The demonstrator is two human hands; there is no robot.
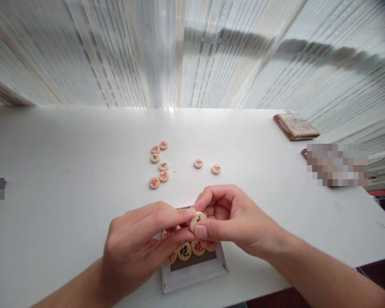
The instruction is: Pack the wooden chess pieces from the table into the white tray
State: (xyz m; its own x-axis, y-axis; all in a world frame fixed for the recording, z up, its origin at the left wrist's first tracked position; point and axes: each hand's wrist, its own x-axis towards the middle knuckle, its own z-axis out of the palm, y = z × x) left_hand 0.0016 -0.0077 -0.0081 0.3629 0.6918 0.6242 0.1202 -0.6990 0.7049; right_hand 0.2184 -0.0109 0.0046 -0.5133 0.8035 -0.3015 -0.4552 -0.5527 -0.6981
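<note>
A round wooden Chinese chess piece [197,220] with a black character is held up over the box. My right hand [231,214] pinches it between thumb and fingers. My left hand [144,239] has its index fingertip and thumb closed at the piece's left edge. Beneath both hands lies an open shallow box [195,276] with white walls. Inside it are several more pieces, among them a black-marked piece [184,251] and a red-marked piece [198,247]. My fingers cover the box's far part.
Farther back on the white table [67,171], several pieces lie in a loose column, including a red-marked one [154,183]. Two others, one black [198,163] and one red [216,169], lie to their right. A brown box [297,126] rests at the back right, before the curtain [141,55].
</note>
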